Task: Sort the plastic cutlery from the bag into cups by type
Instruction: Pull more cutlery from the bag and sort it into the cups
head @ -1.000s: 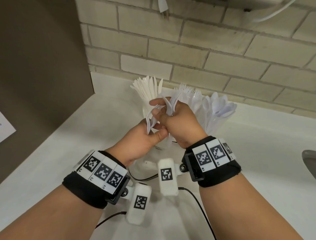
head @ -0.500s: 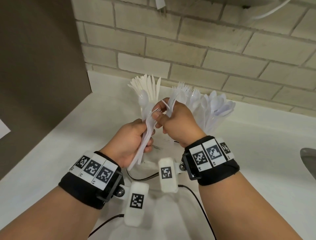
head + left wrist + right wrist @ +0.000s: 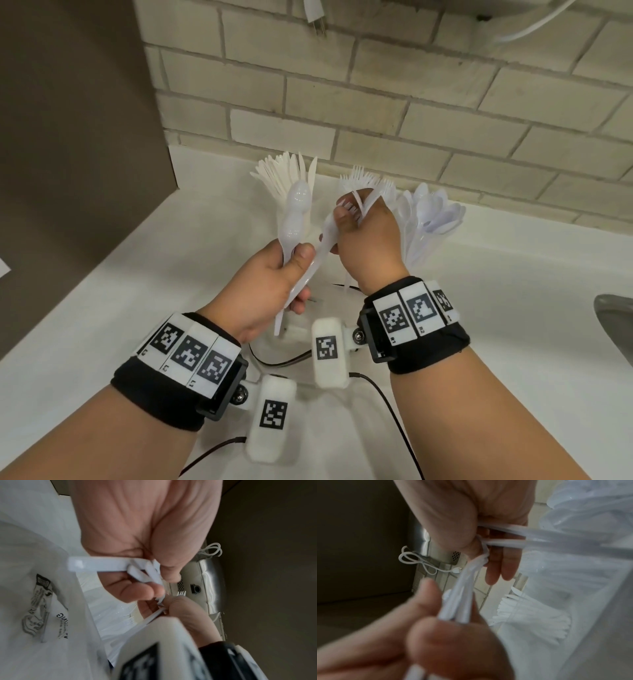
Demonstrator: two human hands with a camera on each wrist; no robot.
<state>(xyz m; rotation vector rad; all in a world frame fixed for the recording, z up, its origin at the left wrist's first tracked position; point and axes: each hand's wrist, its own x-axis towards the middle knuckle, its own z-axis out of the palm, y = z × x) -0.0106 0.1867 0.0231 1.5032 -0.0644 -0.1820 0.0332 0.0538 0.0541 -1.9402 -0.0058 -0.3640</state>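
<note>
My left hand [image 3: 296, 258] grips a bunch of white plastic spoons [image 3: 297, 205], bowls up, with their handles sticking out below the fist. My right hand [image 3: 346, 219] grips several white forks [image 3: 364, 200], close beside the left hand. One long white piece [image 3: 323, 245] runs from the left grip up to the right thumb. Behind the hands stand three cups: knives [image 3: 284, 171] on the left, forks [image 3: 371, 180] in the middle, spoons [image 3: 435, 212] on the right. The printed plastic bag [image 3: 42, 601] lies under the hands, with handles [image 3: 102, 566] showing in my left hand [image 3: 154, 580].
The white counter [image 3: 137, 274] meets a brown panel [image 3: 68, 137] on the left and a brick wall [image 3: 376, 102] behind. A metal sink edge [image 3: 616, 322] shows at the right. A plug [image 3: 315, 17] hangs overhead. Black cables [image 3: 387, 394] trail from the wrist cameras.
My left hand has drawn the spoons out of the mixed bunch and turned them upright. The hands have parted a little, and the right hand keeps the forks.
</note>
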